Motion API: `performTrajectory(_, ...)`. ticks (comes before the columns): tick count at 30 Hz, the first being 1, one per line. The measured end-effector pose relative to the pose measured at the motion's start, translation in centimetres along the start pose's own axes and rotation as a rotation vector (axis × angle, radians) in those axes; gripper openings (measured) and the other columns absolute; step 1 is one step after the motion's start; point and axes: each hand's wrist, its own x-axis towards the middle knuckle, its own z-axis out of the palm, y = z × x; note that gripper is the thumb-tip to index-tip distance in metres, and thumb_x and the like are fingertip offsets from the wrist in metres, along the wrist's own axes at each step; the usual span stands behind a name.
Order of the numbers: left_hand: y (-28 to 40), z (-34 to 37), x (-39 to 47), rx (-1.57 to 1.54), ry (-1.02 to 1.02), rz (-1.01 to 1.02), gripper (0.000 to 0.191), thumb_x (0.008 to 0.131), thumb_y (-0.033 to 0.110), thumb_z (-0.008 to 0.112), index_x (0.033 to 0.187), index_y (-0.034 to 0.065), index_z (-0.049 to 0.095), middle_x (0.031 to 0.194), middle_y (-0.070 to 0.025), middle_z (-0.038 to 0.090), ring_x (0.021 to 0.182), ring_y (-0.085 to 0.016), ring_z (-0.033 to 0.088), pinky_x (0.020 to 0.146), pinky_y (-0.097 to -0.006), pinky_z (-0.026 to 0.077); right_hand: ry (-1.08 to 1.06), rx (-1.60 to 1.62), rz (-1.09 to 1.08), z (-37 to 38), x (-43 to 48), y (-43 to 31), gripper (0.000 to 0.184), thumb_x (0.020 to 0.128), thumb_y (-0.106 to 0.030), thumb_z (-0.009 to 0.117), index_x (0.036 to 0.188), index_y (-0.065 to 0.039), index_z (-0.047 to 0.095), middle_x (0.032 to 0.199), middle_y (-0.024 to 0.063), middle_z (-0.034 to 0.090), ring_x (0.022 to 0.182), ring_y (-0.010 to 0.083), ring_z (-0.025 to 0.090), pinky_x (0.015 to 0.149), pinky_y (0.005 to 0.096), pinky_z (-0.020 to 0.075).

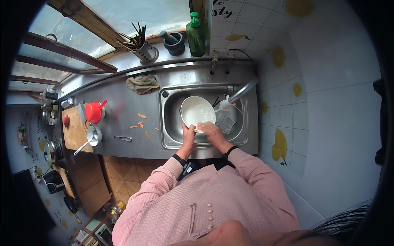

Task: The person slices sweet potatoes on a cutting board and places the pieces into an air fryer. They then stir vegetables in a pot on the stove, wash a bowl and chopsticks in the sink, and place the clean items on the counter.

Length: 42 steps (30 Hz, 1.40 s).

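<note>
Over the stainless steel sink [172,135], a white bowl [192,109] is tilted under the faucet [241,92], and water runs into its right side. My left hand [188,135] grips the bowl's near rim. Beside it, my right hand [211,132] touches the near right part of the rim; its fingertips are partly hidden by the bowl and water. A grey cloth or scouring pad [227,124] lies in the basin to the right of the bowl. Dark thin sticks [216,101] rest behind, near the faucet's spout.
Left of the sink lie peelings [140,124], a peeler [123,138] and a crumpled rag [142,84]. Farther left are a red ladle-like vessel [93,112], a white bowl with a spoon [94,135], and a cutting board [74,135] with a knife [81,111]. A tiled wall [283,117] bounds the right.
</note>
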Motion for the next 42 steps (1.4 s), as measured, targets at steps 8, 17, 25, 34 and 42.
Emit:
performTrajectory(8, 1.8, -0.4, 0.0, 0.792, 0.260, 0.521, 0.068, 0.105, 0.015, 0.060, 0.167, 0.0006, 0.039, 0.160, -0.0248, 0.055, 0.150, -0.041, 0.053, 0.124, -0.0489, 0.044, -0.064, -0.236, 0.674, 1.4, -3.1, 6.6, 0.037, 0.096, 0.003, 0.061, 0.128, -0.007, 0.076, 0.128, 0.0213, 0.077, 0.132, 0.0380, 0.069, 0.118, 0.0545, 0.0523)
performTrajectory(17, 6.0, 0.9, -0.9, 0.741, 0.257, 0.547, 0.068, 0.103, 0.014, 0.061, 0.166, -0.0015, 0.040, 0.162, -0.0296, 0.054, 0.150, -0.046, 0.054, 0.126, -0.0497, 0.042, -0.768, -0.363, 0.974, 5.5, -4.8, 12.1, 0.061, 0.099, -0.042, 0.077, 0.147, -0.005, 0.070, 0.155, 0.0239, 0.066, 0.141, 0.0464, 0.063, 0.121, 0.0576, 0.0515)
performTrajectory(25, 4.8, -0.5, -1.3, 0.535, 0.299, 0.443, 0.063, 0.103, 0.018, 0.056, 0.163, -0.0006, 0.045, 0.154, -0.0283, 0.062, 0.142, -0.043, 0.062, 0.122, -0.0486, 0.046, -0.034, 0.862, 1.092, 3.6, -2.6, 15.8, 0.034, 0.114, -0.031, 0.061, 0.129, -0.007, 0.081, 0.122, 0.0093, 0.082, 0.107, 0.0355, 0.080, 0.097, 0.0516, 0.0616)
performTrajectory(34, 2.5, -2.4, -0.4, 0.350, 0.382, 0.433, 0.065, 0.103, 0.022, 0.057, 0.163, -0.0029, 0.045, 0.154, -0.0267, 0.062, 0.143, -0.038, 0.062, 0.122, -0.0464, 0.046, 0.261, 1.652, 0.924, 1.0, 4.6, 12.7, 0.044, 0.106, -0.007, 0.075, 0.148, -0.003, 0.062, 0.137, 0.0118, 0.070, 0.125, 0.0347, 0.071, 0.110, 0.0615, 0.0613)
performTrajectory(42, 1.0, -2.6, 0.0, 0.235, 0.333, 0.348, 0.065, 0.105, 0.023, 0.056, 0.164, -0.0028, 0.043, 0.155, -0.0254, 0.061, 0.144, -0.036, 0.060, 0.123, -0.0447, 0.044, 0.509, 1.110, 0.940, 2.5, 3.1, 13.5, 0.048, 0.101, 0.000, 0.075, 0.148, -0.001, 0.062, 0.136, 0.0126, 0.072, 0.119, 0.0291, 0.074, 0.104, 0.0445, 0.0601)
